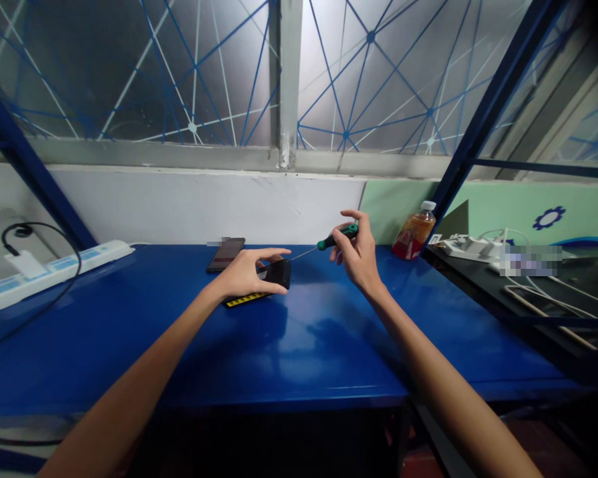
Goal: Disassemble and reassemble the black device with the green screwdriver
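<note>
My left hand (pixel 246 272) is closed around a small black box-shaped device (pixel 279 273), thumb on the near side and fingers on the far side. Beneath that hand, a black strip with yellow markings (pixel 249 299) shows at the table surface; whether it belongs to the device I cannot tell. A screwdriver with a green and black handle (pixel 337 237) is held between the thumb and fingers of my right hand (pixel 359 255). Its thin metal shaft slants down leftward, and the tip reaches the right end of the black device.
Behind my left hand a dark phone (pixel 226 254) lies on the blue table (pixel 309 352). A white power strip (pixel 54 272) with a plugged-in black cable runs along the left. At the back right stands a drink bottle (pixel 415 231), beside a black surface (pixel 478 282) with white cables.
</note>
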{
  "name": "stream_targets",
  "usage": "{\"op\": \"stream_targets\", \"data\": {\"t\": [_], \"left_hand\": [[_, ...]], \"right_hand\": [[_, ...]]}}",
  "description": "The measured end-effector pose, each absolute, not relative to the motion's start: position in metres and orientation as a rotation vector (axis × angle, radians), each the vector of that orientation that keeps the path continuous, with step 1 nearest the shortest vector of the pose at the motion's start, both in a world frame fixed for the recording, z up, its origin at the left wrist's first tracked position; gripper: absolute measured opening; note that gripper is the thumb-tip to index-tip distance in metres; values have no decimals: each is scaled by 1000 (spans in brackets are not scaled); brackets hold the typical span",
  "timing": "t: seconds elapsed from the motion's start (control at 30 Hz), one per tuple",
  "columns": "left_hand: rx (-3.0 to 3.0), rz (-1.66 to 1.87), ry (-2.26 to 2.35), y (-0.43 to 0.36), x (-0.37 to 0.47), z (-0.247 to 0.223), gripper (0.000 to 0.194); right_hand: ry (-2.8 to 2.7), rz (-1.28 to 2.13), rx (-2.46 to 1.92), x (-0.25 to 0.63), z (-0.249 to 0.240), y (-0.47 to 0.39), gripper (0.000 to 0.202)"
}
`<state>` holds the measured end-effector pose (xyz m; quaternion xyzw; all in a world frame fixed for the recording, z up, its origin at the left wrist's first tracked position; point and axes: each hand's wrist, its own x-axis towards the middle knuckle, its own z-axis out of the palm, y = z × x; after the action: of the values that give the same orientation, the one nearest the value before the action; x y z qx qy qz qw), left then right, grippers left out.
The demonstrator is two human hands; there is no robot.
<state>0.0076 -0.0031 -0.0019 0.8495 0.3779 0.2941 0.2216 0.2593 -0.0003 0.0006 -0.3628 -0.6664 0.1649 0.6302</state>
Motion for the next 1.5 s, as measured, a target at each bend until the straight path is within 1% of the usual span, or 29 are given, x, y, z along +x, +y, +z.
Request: {"op": "stream_targets", "data": {"t": [0.13,0.43,0.73,0.87,1.03,1.3,1.5], "left_hand": [[2353,817,1036,-2,8,-3,73],[2357,806,1021,-2,7,-4,72],[2361,808,1041,-4,8,-1,73],[2357,807,1042,-4,8,-1,72],[2358,801,1033,-3,8,-3,74],[2362,804,1027,-2,7,-4,74],[2360,803,1035,-2,8,-4,76]], "right_hand": [[-1539,379,-803,259,-1,0,40],[-1472,246,-952,255,6,-8,36],[-1499,376,-877,257,-1,-1,34],[-1481,372,-876,255,1,-3,36],[-1465,273,-943,256,2,-3,35],[-1496,391,-875,258,-1,2,31],[-1445,297,-934,253,4,-8,38]]}}
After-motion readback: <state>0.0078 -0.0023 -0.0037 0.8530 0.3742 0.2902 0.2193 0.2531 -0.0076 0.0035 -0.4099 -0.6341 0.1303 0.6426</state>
